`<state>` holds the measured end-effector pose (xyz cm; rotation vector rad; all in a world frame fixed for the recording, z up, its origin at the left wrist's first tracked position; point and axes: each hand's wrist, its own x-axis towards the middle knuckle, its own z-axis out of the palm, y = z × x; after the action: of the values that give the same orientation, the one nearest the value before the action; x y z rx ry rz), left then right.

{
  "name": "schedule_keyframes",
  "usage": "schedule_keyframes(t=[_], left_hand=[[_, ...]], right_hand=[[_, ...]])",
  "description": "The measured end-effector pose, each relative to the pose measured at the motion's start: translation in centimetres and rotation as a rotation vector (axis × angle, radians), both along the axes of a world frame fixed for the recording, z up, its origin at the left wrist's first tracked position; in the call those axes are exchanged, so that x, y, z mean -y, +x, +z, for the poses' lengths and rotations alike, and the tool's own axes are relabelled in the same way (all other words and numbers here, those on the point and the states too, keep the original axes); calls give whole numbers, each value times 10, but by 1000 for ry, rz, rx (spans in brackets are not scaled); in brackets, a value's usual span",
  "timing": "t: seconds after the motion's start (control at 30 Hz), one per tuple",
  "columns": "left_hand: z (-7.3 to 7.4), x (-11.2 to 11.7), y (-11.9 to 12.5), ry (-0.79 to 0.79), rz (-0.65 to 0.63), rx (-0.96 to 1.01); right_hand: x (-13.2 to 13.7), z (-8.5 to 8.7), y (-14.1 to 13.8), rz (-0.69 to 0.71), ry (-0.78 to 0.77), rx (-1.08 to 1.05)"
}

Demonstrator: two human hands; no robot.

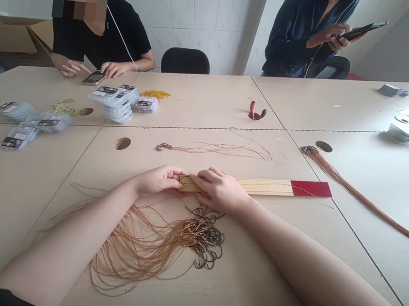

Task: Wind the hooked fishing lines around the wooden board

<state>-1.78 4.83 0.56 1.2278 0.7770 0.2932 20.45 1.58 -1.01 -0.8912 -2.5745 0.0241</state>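
A long flat yellow strip with lengthwise lines and a red end (263, 186) lies across in front of me. My left hand (158, 180) is closed at its left end, thumb and fingers pinched there. Wrapped over the strip just to the right is my right hand (220, 189), its fingers curled on the surface. A thin line runs along the strip and past its red end. Whatever small part sits between my fingertips is hidden. Below my hands lies a pile of dark fishing hooks (205, 236), tied to orange-brown lines (136, 248) that spread left under my left forearm.
A smaller bunch of hooked lines (212, 149) lies beyond the strip, a long bundle (353, 195) to the right. Red-handled pliers (256, 110) stand in a table hole. Clear plastic boxes (116, 102) are stacked at left. Two people (104, 30) across the table handle devices.
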Motion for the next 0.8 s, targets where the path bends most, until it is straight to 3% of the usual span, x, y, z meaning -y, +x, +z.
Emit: schedule_keyframes(t=[0.8], left_hand=[[0, -1, 0, -4, -7, -17]], right_hand=[[0, 0, 0, 16, -19, -6]])
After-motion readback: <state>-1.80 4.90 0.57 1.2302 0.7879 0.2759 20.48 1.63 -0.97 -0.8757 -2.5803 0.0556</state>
